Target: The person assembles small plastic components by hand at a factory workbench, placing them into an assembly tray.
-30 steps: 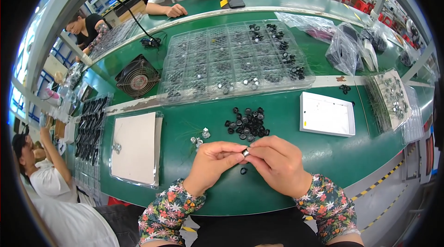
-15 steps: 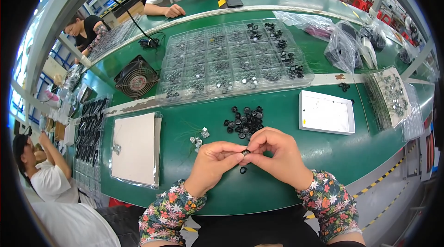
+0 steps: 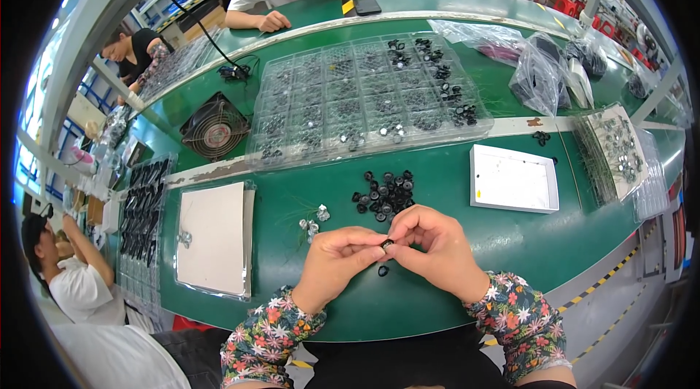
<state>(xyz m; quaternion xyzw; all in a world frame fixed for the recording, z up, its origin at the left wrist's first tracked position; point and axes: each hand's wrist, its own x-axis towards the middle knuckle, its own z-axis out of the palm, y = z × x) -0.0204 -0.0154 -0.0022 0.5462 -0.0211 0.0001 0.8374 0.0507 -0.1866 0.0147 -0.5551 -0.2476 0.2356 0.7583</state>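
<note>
Green across the bench [image 3: 423, 309], black on the piled parts [image 3: 385, 196], white on the box [image 3: 515, 179], floral on dark sleeves [image 3: 519, 323].

The left hand [image 3: 335, 261] and right hand [image 3: 437, 247] together pinch a small black round part [image 3: 387, 244] above a green workbench [image 3: 394, 312]. Beyond lies a pile of round black caps [image 3: 384, 194]; right of it, a shallow white box [image 3: 514, 179].

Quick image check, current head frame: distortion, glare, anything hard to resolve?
Head view: fisheye bows the green table's near edge, corners go black; head view: glare streaks the clear plastic bag; head view: the small dark part between left hand and right hand is too small for fine detail.
</note>
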